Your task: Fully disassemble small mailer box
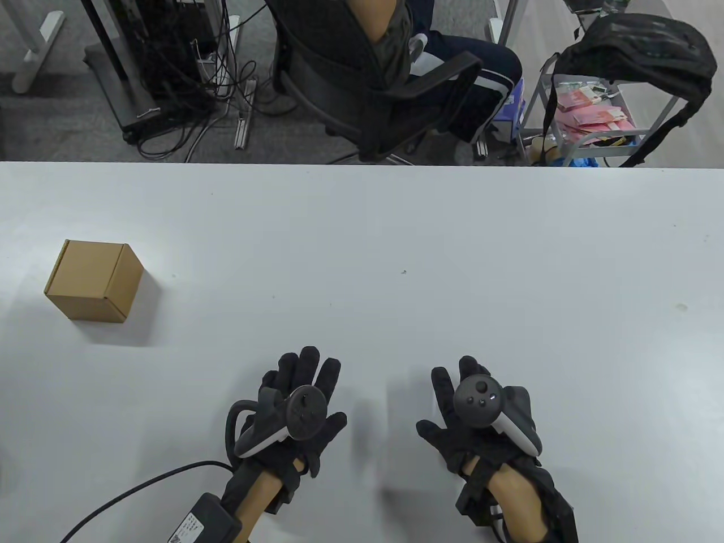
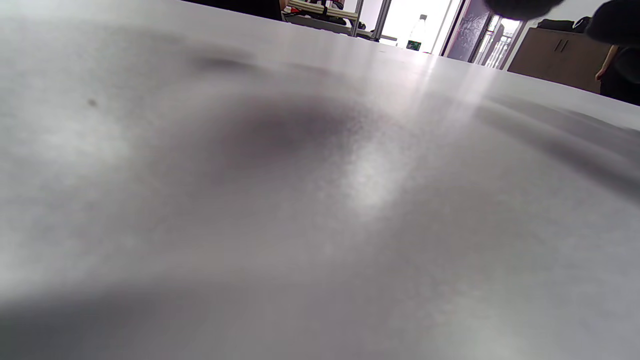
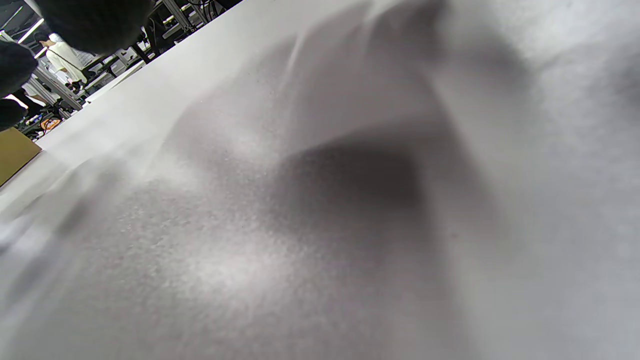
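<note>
A small brown cardboard mailer box [image 1: 93, 280] stands closed on the white table [image 1: 396, 243] at the far left. A corner of it shows in the right wrist view [image 3: 12, 152]. My left hand [image 1: 302, 396] lies flat near the front edge, fingers spread, holding nothing, well to the right of the box. My right hand [image 1: 469, 407] lies flat beside it, also holding nothing. The left wrist view shows only the bare table [image 2: 320, 200] and dark fingertips [image 2: 520, 6] at the top edge.
A black cable [image 1: 130, 492] runs from my left wrist across the table's front left. Behind the far edge sit a person in an office chair [image 1: 384, 85] and a cart with a black backpack [image 1: 633, 56].
</note>
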Available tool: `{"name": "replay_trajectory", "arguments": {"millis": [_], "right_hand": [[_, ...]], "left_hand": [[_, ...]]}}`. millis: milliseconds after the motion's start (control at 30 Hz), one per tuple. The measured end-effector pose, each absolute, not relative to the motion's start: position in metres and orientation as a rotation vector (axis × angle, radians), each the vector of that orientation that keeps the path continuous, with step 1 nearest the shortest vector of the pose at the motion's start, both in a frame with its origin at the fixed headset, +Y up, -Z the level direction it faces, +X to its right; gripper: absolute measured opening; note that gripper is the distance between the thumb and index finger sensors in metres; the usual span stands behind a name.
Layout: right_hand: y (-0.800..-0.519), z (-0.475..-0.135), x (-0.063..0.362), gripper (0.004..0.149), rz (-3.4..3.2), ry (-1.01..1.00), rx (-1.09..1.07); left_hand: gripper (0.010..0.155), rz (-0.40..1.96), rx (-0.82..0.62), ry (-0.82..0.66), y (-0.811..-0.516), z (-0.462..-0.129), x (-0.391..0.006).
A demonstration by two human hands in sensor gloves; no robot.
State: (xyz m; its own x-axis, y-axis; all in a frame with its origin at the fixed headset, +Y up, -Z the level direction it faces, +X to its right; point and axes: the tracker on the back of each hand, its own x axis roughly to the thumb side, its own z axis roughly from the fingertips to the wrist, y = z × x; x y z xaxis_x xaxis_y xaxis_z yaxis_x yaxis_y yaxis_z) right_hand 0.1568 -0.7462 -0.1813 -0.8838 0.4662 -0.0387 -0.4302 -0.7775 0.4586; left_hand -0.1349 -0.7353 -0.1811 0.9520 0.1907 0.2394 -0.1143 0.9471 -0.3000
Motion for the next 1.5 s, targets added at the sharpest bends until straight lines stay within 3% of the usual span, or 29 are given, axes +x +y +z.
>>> {"name": "replay_trajectory", "arguments": {"millis": [300,567,800,1067,1267,1500], "right_hand": [[-0.749,-0.182,0.157,0.082,2.574,0.671,0.078],[-0.749,-0.182,0.153,0.082,2.577,0.682,0.098],[-0.748,-0.182,0.159,0.082,2.574,0.678,0.085],[-0.748,-0.181,0.155,0.082,2.575,0.686,0.098],[-0.749,-0.18,0.153,0.081,2.577,0.699,0.097],[-0.748,-0.18,0.154,0.081,2.573,0.699,0.081]], "left_hand": [[0.085,0.108,-0.332,-0.379,-0.728,-0.189,-0.154],[0.085,0.185,-0.377,-0.277,-0.727,-0.21,-0.187],[0.085,-0.039,-0.336,-0.275,-0.732,-0.216,-0.203],[0.084,-0.041,-0.285,-0.12,-0.736,-0.234,-0.258],[0.084,-0.043,-0.128,0.045,-0.723,-0.26,-0.308],[0.094,-0.039,-0.103,0.235,-0.705,-0.288,-0.353]]}}
